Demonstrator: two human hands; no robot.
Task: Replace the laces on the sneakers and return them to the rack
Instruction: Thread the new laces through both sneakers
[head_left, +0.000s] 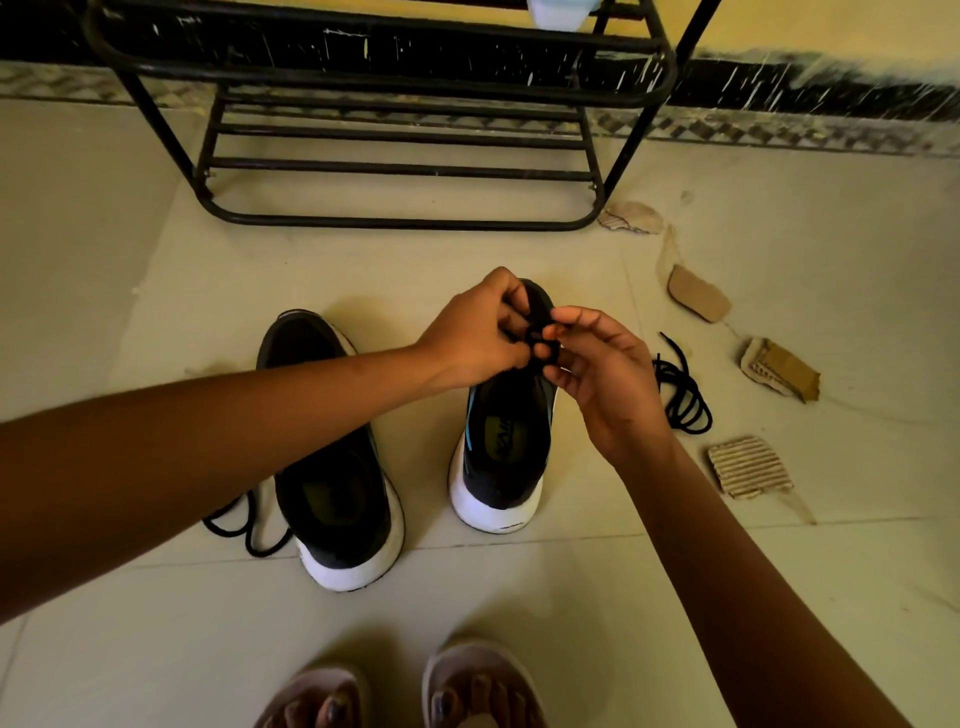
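Two black sneakers with white soles stand on the floor, heels toward me. My left hand (475, 338) and my right hand (597, 374) meet over the front of the right sneaker (501, 462), both pinching its black lace (540, 340) between fingertips. The left sneaker (337, 499) sits under my left forearm, partly hidden. A loose black lace (683, 395) lies coiled on the floor to the right of the right sneaker. Another loose black lace (244, 525) lies at the left sneaker's left side. The black metal rack (400, 171) stands beyond the sneakers.
Several torn cardboard pieces (750, 467) are scattered on the tiled floor at the right. My sandalled feet (405, 691) show at the bottom edge. A dark skirting wall (810, 93) runs behind the rack. A pale object (558, 10) sits on an upper rack shelf.
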